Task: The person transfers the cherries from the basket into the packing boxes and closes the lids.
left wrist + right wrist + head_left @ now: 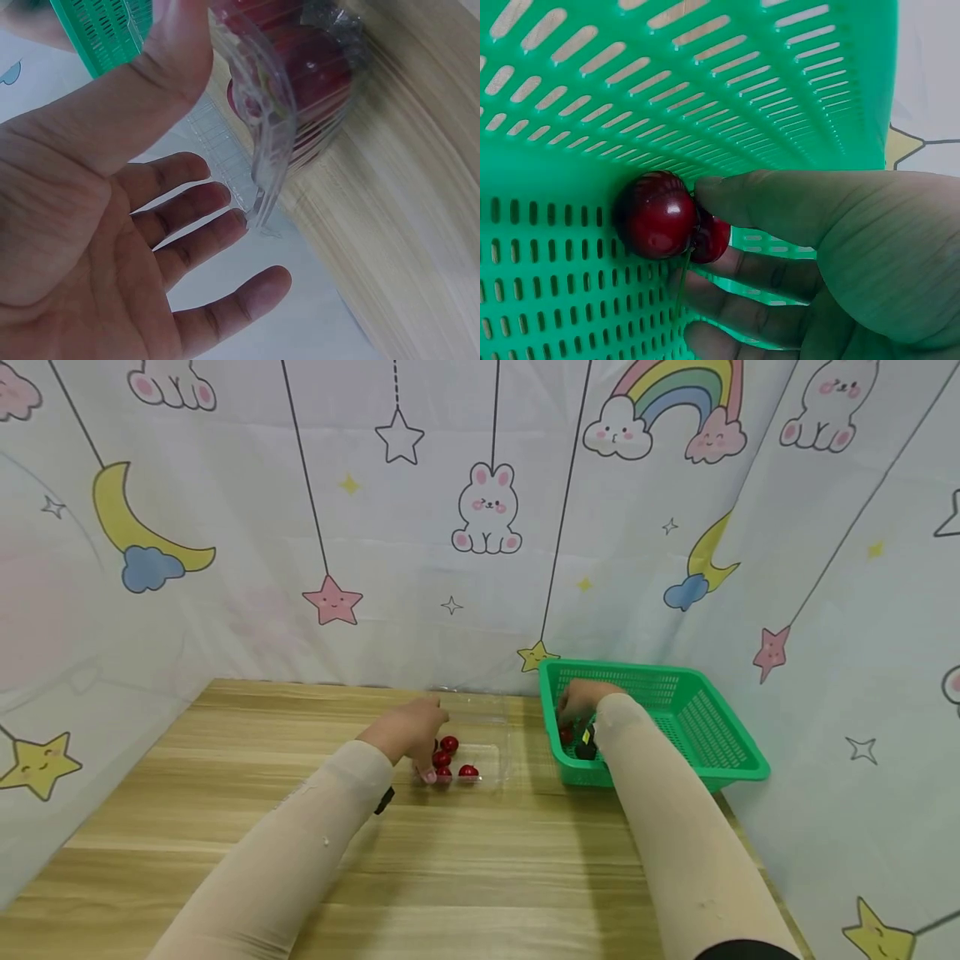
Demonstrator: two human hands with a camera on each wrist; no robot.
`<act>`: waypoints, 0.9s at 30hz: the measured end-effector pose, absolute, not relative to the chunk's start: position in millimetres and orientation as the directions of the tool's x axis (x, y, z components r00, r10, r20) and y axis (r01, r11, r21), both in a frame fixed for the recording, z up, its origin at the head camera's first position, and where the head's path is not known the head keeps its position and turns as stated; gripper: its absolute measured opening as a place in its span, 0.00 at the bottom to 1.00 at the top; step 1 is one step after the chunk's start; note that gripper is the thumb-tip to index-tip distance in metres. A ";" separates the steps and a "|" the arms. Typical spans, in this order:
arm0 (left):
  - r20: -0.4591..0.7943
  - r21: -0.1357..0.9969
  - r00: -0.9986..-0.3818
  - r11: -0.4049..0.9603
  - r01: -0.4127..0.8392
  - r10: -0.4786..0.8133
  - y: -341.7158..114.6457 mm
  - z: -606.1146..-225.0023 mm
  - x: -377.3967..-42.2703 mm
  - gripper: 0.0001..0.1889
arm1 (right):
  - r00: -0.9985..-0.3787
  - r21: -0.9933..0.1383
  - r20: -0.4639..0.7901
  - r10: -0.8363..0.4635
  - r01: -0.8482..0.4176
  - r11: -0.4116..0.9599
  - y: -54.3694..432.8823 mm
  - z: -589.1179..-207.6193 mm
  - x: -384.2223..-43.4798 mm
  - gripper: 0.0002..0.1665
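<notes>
Pal: What does your right hand have?

Me: My right hand [840, 255] pinches a half-hidden cherry [711, 238] between thumb and fingers. I see just a bit of it, because my thumb and a shiny cherry [660, 216] cover the rest. A thin green stem [684, 279] hangs by my fingertips, but I can't tell whose it is.

Pal: Where is that?

Me: Down inside the green basket [720, 770]. Its holey walls are all round my hand. The shiny cherry sits right by my thumb tip.

Pal: And your left hand?

Me: My left hand [105, 217] is loose, with its fingers spread out. One fingertip looks to be at the edge of a clear box [274, 150]. Red cherries [319, 67] are in there, past my thumb, cut off at the top and blurry through the shiny plastic. From my head I see four well, and my fingers may cover more.

Pal: Any writing?

Me: A black thing [587, 746] by my right wrist has a yellow mark, too tiny to read.

Pal: What's farther out?

Me: Under the box is a wood table [480, 860]. Behind both hands hangs a white cloth [420, 527] with bunnies and stars, some cut off at the top.
</notes>
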State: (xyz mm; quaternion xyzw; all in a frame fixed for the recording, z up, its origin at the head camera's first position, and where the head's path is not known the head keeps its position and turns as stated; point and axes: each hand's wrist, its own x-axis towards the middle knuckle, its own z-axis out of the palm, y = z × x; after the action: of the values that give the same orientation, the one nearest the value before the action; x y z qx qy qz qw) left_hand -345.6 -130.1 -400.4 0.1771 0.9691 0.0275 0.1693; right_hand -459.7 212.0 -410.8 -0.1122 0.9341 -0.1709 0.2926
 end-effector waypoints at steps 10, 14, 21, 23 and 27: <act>-0.310 0.122 -0.885 0.937 0.327 0.349 -129.5 -398.1 -341.6 0.60 | -0.824 -0.323 -0.469 -0.319 -0.176 0.930 207.9 -402.3 -452.5 0.16; -0.307 0.120 -0.886 0.937 0.327 0.348 -129.6 -396.8 -339.8 0.59 | -0.845 -0.330 -0.430 -0.318 -0.180 0.927 206.4 -391.1 -451.0 0.18; -0.317 0.125 -0.883 0.938 0.323 0.346 -128.8 -396.3 -340.5 0.60 | -0.850 -0.331 -0.403 -0.340 -0.210 0.920 205.0 -371.1 -450.9 0.18; -0.322 0.134 -0.882 0.939 0.317 0.344 -128.4 -396.0 -340.4 0.60 | -0.854 -0.332 -0.380 -0.354 -0.231 0.915 202.8 -365.1 -449.0 0.24; -0.325 0.140 -0.882 0.940 0.312 0.341 -128.4 -395.7 -339.8 0.60 | -0.878 -0.334 -0.291 -0.380 -0.278 0.900 192.1 -352.9 -441.0 0.24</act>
State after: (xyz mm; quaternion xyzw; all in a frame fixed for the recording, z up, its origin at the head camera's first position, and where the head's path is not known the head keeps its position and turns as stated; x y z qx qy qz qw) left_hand -339.8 -128.4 -395.7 0.1683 0.9692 0.0416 0.1750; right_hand -441.0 192.1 -352.9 -0.1717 0.9585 -0.1427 0.1775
